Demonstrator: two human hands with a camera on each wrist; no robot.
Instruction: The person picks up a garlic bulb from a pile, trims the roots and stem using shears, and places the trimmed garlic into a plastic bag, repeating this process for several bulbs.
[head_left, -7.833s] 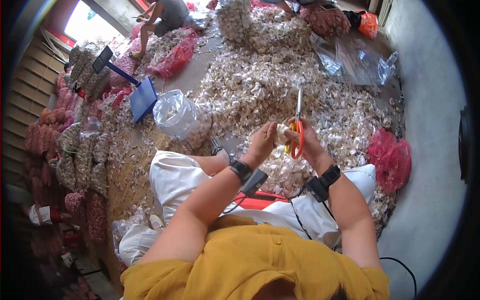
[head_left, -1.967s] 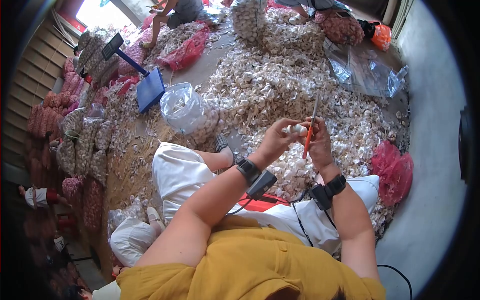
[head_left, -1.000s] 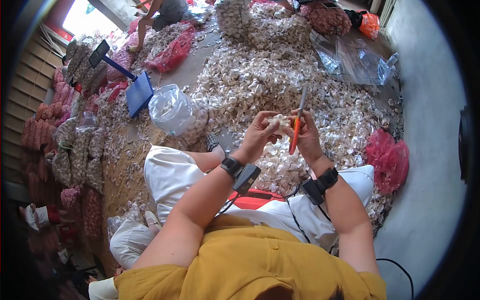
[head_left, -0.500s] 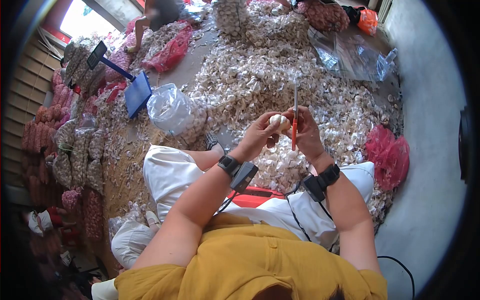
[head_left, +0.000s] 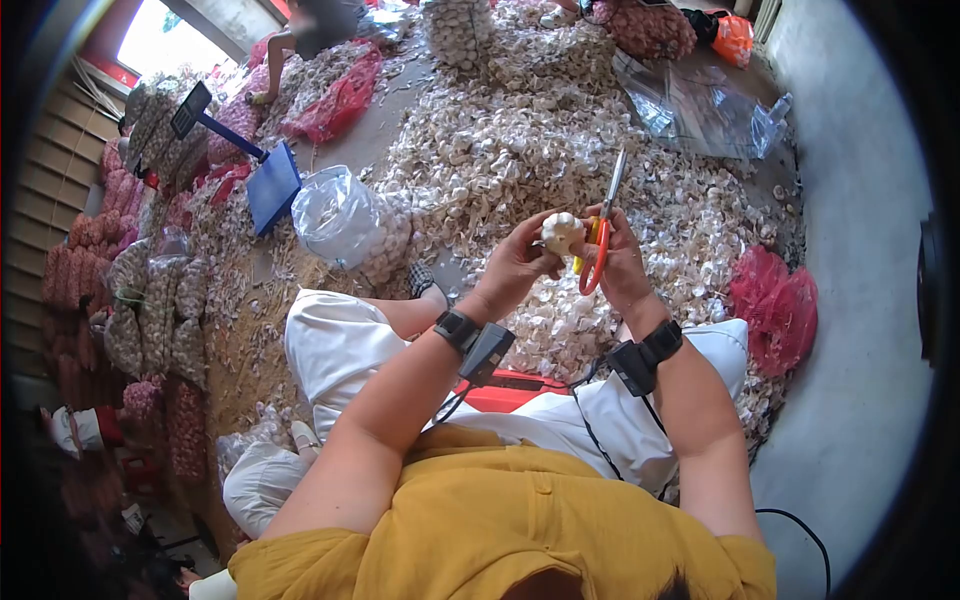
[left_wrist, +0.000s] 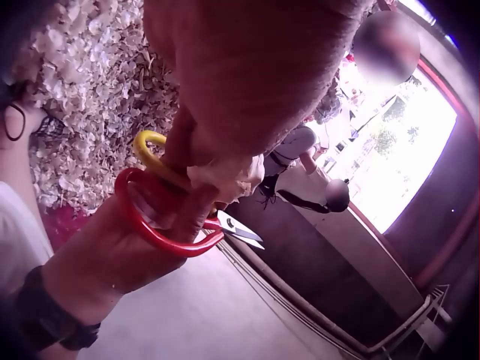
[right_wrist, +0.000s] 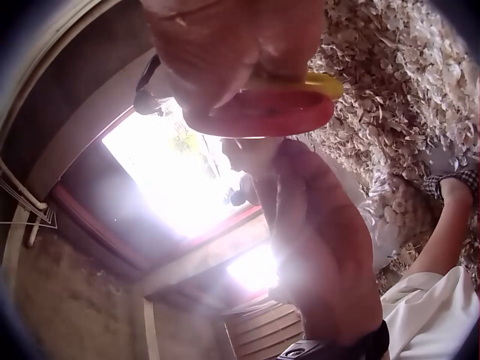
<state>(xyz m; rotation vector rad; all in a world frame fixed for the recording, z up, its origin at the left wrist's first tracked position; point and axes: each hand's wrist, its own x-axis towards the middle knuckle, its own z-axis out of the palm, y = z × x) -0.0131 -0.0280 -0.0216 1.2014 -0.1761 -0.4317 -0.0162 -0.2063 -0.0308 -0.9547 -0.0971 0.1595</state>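
A white garlic bulb [head_left: 563, 233] lies between the two hands in the head view, held in the fingers of the left hand [head_left: 520, 262]. The right hand [head_left: 622, 266] grips scissors with red and yellow handles [head_left: 594, 262], blades pointing up and away. The right fingertips are beside the bulb. In the left wrist view the blades [left_wrist: 241, 231] stand slightly apart below the bulb [left_wrist: 229, 178]. The right wrist view shows the red handle [right_wrist: 262, 114] under the right hand [right_wrist: 232, 49]; the bulb is largely hidden there.
Loose garlic skins [head_left: 500, 150] cover the floor ahead. A clear-lined sack [head_left: 338, 215] and a blue scale [head_left: 273, 188] stand to the left. Pink netting [head_left: 775, 310] lies at the right by the wall [head_left: 860, 250]. Another person [head_left: 320, 25] sits at the back left.
The bulb has turned in the left fingers since the last frames. The scissors have rotated from nearly edge-on, showing their handle loops, with their tips tilted farther right.
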